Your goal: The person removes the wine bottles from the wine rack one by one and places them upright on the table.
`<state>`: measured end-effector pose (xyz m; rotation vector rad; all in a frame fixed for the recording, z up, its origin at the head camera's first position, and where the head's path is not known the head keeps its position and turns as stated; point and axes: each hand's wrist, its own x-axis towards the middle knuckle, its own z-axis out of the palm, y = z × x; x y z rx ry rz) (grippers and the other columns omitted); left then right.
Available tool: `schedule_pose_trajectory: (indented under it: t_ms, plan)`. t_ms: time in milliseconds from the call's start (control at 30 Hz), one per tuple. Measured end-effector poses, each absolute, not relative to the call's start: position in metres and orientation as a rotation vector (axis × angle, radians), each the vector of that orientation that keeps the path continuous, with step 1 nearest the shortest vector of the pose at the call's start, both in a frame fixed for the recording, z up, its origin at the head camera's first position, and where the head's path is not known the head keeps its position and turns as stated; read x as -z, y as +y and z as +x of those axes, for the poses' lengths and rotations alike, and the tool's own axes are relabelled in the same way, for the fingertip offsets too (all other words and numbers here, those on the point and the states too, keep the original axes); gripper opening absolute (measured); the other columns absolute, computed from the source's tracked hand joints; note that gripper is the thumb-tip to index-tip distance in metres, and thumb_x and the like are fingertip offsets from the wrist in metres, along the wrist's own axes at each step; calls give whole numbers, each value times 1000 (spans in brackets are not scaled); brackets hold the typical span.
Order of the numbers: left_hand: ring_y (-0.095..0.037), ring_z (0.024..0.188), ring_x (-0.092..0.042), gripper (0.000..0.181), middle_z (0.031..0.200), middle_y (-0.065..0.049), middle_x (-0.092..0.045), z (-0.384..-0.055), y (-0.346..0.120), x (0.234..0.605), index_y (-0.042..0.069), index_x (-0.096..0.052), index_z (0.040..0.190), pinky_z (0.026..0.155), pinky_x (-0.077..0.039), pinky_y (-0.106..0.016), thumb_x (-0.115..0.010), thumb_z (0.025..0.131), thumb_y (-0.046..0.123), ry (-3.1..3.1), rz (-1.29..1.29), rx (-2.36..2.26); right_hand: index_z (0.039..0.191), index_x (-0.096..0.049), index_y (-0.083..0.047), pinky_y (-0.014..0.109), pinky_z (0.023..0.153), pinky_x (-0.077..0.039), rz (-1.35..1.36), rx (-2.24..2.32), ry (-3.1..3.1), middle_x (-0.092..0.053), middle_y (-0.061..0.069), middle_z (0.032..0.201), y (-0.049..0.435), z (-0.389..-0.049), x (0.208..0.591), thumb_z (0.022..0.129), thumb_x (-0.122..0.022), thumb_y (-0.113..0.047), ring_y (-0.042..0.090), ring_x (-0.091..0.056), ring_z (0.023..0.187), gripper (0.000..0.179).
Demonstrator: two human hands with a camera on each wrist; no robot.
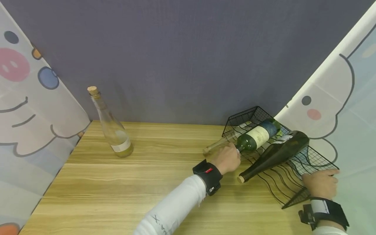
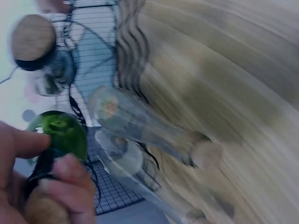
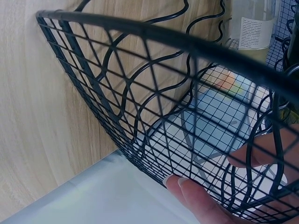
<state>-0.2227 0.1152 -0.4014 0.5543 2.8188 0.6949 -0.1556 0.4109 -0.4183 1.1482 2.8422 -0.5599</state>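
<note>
My left hand (image 1: 226,159) grips the neck of a green wine bottle (image 1: 258,136) with a cream and dark blue label. The bottle lies slanted over the black wire rack (image 1: 293,166), its base toward the back. In the left wrist view, fingers and thumb are curled round its neck, near the cork (image 2: 46,211). My right hand (image 1: 321,183) holds the rack's right end, with thumb and fingers on either side of the wire mesh in the right wrist view. Beside the green bottle, a dark corked bottle (image 1: 277,155) lies on the rack, cork toward the front.
Clear corked bottles (image 2: 140,123) lie lower in the rack, partly covered by the green one. Another clear bottle (image 1: 116,133) with a cork stands at the left on the wooden table (image 1: 117,182). A grey panel (image 1: 176,65) rises behind; printed cloths flank both sides.
</note>
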Motion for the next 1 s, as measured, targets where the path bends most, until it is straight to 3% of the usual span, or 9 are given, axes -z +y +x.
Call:
schedule_pose_trajectory:
  t_ms: [100, 233, 333, 567, 633, 733, 833, 900, 1000]
  plan:
    - [-10, 44, -47, 54, 71, -2, -65, -223, 115, 408, 1, -46, 136, 37, -37, -24, -43, 101, 41, 2908, 552, -663, 133, 26, 26, 69, 80, -44, 1151, 572, 2840, -25, 64, 122, 410, -156, 418, 86, -43, -18, 70, -38, 105, 95]
    - [-9, 43, -46, 49, 61, 2, -56, -225, 112, 415, 7, -64, 109, 35, -34, -22, -41, 100, 49, 2987, 583, -570, 133, 27, 25, 70, 80, -43, 1149, 582, 2843, -23, 64, 123, 409, -156, 416, 86, -43, -18, 70, -38, 105, 94]
    - [-8, 40, -44, 48, 57, 4, -51, -226, 110, 415, 12, -66, 90, 32, -32, -21, -40, 99, 52, 3000, 578, -544, 132, 27, 26, 71, 79, -43, 1135, 582, 2851, -22, 65, 123, 409, -156, 414, 86, -42, -18, 71, -38, 104, 94]
    - [-14, 59, -62, 54, 84, -4, -73, -227, 105, 413, 12, -62, 122, 45, -46, -27, -40, 98, 55, 2963, 535, -542, 131, 28, 27, 70, 81, -43, 1131, 569, 2825, -22, 65, 123, 410, -154, 414, 87, -42, -18, 70, -37, 105, 94]
    - [-15, 60, -62, 53, 81, -4, -71, -226, 104, 412, 13, -63, 121, 44, -45, -26, -41, 98, 55, 2942, 535, -561, 131, 28, 26, 70, 82, -43, 1137, 570, 2822, -22, 64, 123, 410, -154, 415, 87, -42, -18, 70, -37, 105, 94]
    - [-11, 48, -52, 48, 61, 1, -57, -225, 100, 410, 13, -68, 90, 38, -36, -23, -42, 98, 53, 2895, 544, -609, 132, 28, 26, 70, 82, -43, 1147, 572, 2819, -22, 64, 124, 409, -154, 416, 87, -42, -18, 70, -38, 105, 94]
    - [-8, 37, -36, 56, 47, 5, -35, -225, 97, 411, 15, -50, 55, 34, -27, -20, -44, 98, 50, 2843, 567, -685, 132, 28, 26, 69, 81, -44, 1153, 570, 2817, -23, 64, 123, 408, -154, 415, 87, -42, -18, 70, -38, 105, 94]
    - [-7, 34, -29, 61, 43, 6, -27, -226, 96, 414, 17, -35, 47, 34, -23, -19, -45, 99, 48, 2812, 583, -747, 131, 28, 26, 69, 80, -44, 1152, 563, 2818, -24, 64, 122, 408, -154, 414, 87, -42, -18, 69, -39, 104, 94]
    - [-6, 33, -24, 62, 42, 7, -24, -226, 94, 417, 18, -30, 46, 34, -21, -19, -46, 99, 46, 2797, 605, -809, 131, 28, 26, 68, 80, -45, 1152, 555, 2810, -25, 63, 122, 407, -155, 413, 88, -42, -19, 69, -39, 104, 94]
